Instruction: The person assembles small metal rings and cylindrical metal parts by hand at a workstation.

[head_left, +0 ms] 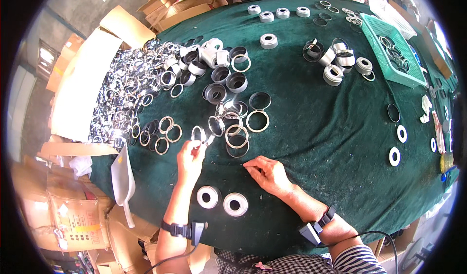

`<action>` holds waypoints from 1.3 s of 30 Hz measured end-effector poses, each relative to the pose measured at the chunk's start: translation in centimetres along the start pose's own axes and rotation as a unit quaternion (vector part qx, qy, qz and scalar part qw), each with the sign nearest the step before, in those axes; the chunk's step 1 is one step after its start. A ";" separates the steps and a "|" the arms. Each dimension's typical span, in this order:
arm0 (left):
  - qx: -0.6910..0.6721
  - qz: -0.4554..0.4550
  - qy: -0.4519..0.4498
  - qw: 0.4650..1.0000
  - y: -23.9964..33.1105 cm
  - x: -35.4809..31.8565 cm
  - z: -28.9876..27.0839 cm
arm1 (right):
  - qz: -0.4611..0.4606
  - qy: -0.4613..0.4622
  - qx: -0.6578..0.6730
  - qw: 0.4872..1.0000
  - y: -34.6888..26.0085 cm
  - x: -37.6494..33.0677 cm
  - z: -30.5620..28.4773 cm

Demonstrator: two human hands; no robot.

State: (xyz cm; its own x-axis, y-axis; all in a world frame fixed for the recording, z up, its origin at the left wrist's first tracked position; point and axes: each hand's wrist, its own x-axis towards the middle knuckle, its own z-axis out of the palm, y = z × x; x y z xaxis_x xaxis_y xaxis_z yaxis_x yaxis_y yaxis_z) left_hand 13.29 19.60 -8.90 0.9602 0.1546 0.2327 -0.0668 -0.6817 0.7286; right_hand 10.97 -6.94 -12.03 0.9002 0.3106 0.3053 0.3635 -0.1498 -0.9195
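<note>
My left hand [188, 162] pinches a shiny metal ring [202, 134], held upright above the green cloth. Just beyond it lies a loose cluster of metal rings [258, 121], some silvery and some dark. My right hand [269, 176] rests low over the cloth to the right of these rings, its fingers curled and the fingertips together. Whether anything small is between them is hidden. Nearer to me, between my forearms, two white round caps [200, 196] with dark centre holes lie flat. Several dark-lined metal cups [237, 88] stand farther off.
A large heap of shiny rings [121, 89] spills from an open cardboard box at left, with a white scoop [121, 174] nearby. At far right sits a green plastic basket [384, 60] holding rings. Silvery round housings [268, 41] and flat white washers [394, 156] lie about the table.
</note>
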 end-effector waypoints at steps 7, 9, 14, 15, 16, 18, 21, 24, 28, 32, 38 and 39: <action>-0.108 0.048 -0.044 0.992 6.1 -7.7 -0.7 | 0.073 -0.034 0.235 0.969 -1.0 -0.6 0.6; -0.130 0.049 -0.067 0.988 7.1 -9.1 -1.0 | -0.042 -0.038 0.138 0.989 -3.3 -0.5 0.4; -0.241 -0.060 -0.107 0.963 8.6 -11.4 -2.9 | 0.081 -0.118 0.168 0.975 -4.9 -3.0 0.8; -0.266 -0.060 -0.078 0.959 8.7 -12.0 -3.1 | 0.142 -0.124 0.196 0.962 -5.9 -3.5 0.4; -0.289 -0.057 -0.050 0.954 8.8 -12.4 -3.4 | 0.156 -0.104 0.225 0.956 -6.9 -3.7 0.0; -0.317 -0.069 -0.022 0.946 9.4 -13.5 -4.8 | 0.123 -0.062 0.293 0.946 -7.5 -4.0 -0.2; -0.198 0.032 0.014 0.980 9.4 -15.2 -6.5 | 0.054 -0.050 0.263 0.962 -10.7 -4.1 -0.3; -0.089 0.123 -0.002 0.988 10.9 -16.5 -8.3 | -0.148 -0.032 -0.015 0.988 -14.8 -3.8 0.2; -0.052 0.158 -0.003 0.986 12.3 -17.9 -9.6 | -0.281 -0.088 -0.164 0.942 -16.6 -4.0 2.3; -0.007 0.184 0.037 0.982 11.9 -18.8 -9.8 | -0.229 -0.141 -0.139 0.953 -15.7 -5.1 3.7; -0.305 -0.025 0.135 0.943 10.4 -20.2 -9.5 | -0.022 -0.161 -0.031 0.986 -15.8 -6.6 4.8; -0.392 -0.083 0.075 0.913 9.9 -20.4 -9.8 | -0.045 -0.167 -0.037 0.984 -15.7 -6.7 4.9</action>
State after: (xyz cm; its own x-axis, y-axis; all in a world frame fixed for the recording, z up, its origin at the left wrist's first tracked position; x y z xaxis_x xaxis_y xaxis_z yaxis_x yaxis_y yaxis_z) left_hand -9.59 16.72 -0.05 0.9305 0.3461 0.1203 -0.1544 0.0725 0.9853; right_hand -1.91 -2.05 -0.87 0.7382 0.6160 0.2748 0.4664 -0.1718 -0.8677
